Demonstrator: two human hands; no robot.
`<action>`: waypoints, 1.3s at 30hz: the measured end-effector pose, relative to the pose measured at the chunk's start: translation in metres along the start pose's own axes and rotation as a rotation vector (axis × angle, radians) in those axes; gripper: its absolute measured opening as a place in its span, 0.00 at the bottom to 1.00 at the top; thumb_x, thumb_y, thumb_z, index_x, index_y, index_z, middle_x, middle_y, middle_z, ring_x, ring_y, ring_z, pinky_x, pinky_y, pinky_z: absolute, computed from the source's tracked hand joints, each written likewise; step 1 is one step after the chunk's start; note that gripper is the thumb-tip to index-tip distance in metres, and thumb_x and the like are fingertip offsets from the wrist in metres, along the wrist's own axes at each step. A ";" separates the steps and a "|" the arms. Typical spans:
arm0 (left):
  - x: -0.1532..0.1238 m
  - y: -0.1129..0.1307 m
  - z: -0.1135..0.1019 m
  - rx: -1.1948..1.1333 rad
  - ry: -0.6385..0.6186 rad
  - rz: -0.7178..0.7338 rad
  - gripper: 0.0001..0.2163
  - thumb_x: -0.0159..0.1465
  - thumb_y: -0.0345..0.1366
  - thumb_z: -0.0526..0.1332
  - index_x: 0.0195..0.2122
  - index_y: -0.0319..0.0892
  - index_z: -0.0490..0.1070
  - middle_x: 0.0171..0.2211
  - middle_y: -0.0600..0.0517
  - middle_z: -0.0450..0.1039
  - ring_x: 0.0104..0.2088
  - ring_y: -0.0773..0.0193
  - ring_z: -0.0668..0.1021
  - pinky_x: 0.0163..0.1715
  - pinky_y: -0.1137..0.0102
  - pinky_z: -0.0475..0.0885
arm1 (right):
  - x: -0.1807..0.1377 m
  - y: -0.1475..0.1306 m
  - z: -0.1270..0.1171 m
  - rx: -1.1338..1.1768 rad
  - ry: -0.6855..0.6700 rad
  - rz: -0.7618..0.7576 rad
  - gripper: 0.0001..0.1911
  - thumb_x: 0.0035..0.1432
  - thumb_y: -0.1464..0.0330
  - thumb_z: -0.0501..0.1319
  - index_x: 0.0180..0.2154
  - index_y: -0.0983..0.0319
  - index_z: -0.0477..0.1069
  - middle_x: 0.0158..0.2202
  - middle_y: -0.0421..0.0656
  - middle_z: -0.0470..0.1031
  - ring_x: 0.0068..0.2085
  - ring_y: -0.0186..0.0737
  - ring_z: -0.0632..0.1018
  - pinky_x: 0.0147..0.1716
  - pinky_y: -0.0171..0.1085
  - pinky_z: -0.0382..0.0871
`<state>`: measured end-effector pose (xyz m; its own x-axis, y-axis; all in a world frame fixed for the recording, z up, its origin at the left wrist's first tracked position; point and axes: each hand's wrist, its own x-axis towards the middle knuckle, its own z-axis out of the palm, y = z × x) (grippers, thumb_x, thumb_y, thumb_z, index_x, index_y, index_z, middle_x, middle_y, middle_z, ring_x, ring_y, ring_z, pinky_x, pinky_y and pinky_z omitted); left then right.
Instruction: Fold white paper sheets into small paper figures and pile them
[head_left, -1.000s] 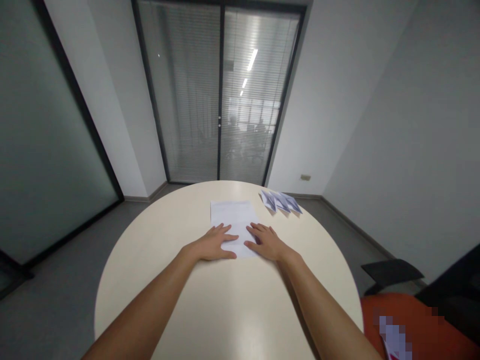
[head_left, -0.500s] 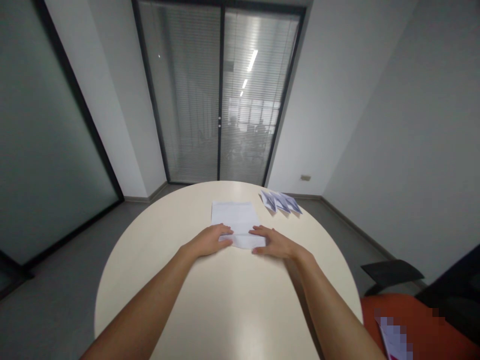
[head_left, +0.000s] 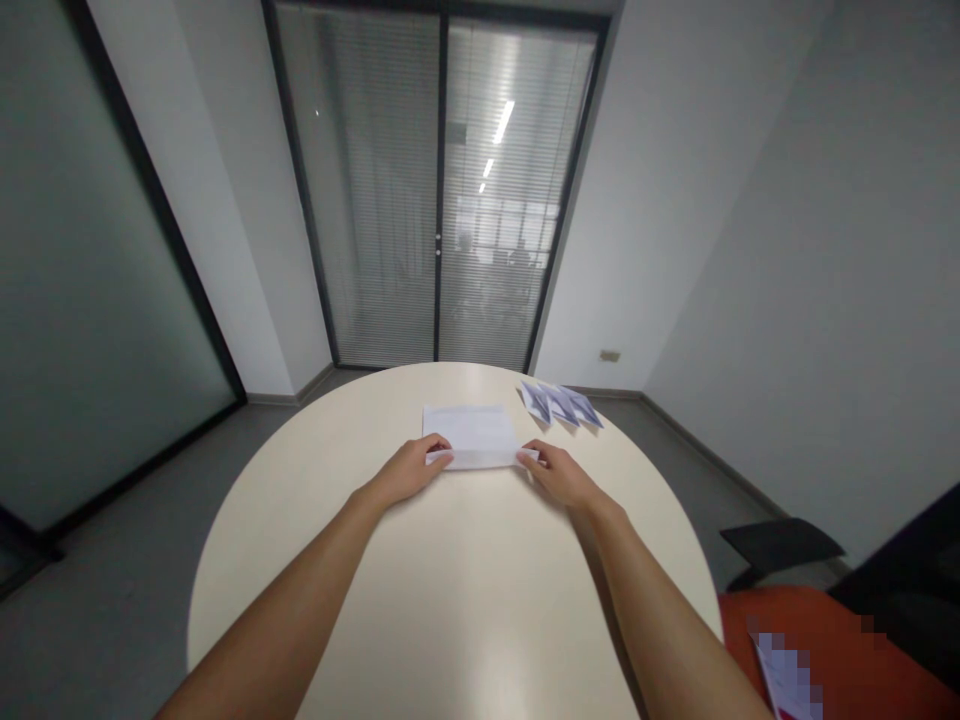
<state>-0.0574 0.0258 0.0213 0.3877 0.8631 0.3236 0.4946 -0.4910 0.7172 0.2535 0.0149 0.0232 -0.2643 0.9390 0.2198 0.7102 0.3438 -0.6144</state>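
Note:
A white sheet of paper [head_left: 471, 428] lies on the round table, its near edge turned up and folded over into a strip. My left hand [head_left: 414, 466] pinches the left end of that strip between thumb and fingers. At the right end, my right hand [head_left: 556, 474] grips the strip in the same way. The far part of the sheet rests flat on the tabletop.
Several folded paper pieces [head_left: 561, 405] stand at the table's far right edge. The cream round table [head_left: 450, 580] fills the middle. An orange chair [head_left: 840, 640] with a black armrest [head_left: 784, 540] is at the lower right; glass doors [head_left: 439, 200] are beyond.
The paper's near edge has come up and over, away from me, making the sheet shorter. Both hands went from lying spread on the paper to pinching its folded ends.

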 end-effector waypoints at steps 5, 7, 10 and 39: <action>0.000 -0.004 -0.002 0.027 0.041 -0.050 0.13 0.64 0.44 0.60 0.46 0.44 0.72 0.40 0.50 0.79 0.36 0.59 0.77 0.40 0.67 0.69 | 0.000 0.000 -0.001 -0.040 0.056 -0.004 0.19 0.67 0.54 0.52 0.41 0.61 0.73 0.29 0.43 0.75 0.31 0.41 0.75 0.33 0.37 0.62; 0.000 -0.005 -0.003 0.036 0.051 -0.056 0.13 0.64 0.44 0.59 0.46 0.45 0.72 0.40 0.51 0.78 0.34 0.60 0.77 0.39 0.67 0.69 | 0.001 -0.001 -0.001 -0.025 0.067 0.002 0.18 0.67 0.55 0.53 0.41 0.61 0.72 0.30 0.43 0.76 0.32 0.42 0.75 0.33 0.37 0.62; 0.001 -0.006 -0.003 0.054 0.069 -0.055 0.13 0.65 0.45 0.58 0.45 0.45 0.73 0.40 0.51 0.78 0.33 0.61 0.75 0.39 0.67 0.69 | 0.000 -0.001 0.000 -0.001 0.080 0.008 0.18 0.67 0.55 0.53 0.43 0.61 0.71 0.31 0.43 0.76 0.32 0.42 0.75 0.34 0.37 0.63; 0.004 -0.001 -0.003 0.072 0.175 -0.061 0.15 0.66 0.46 0.58 0.49 0.44 0.73 0.31 0.55 0.73 0.27 0.64 0.70 0.31 0.70 0.64 | 0.007 0.014 0.008 0.112 0.139 -0.016 0.12 0.61 0.58 0.58 0.41 0.59 0.66 0.35 0.43 0.74 0.35 0.42 0.74 0.35 0.40 0.67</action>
<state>-0.0592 0.0302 0.0235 0.2178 0.8957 0.3877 0.5700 -0.4392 0.6944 0.2557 0.0263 0.0101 -0.1766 0.9279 0.3283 0.6277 0.3631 -0.6886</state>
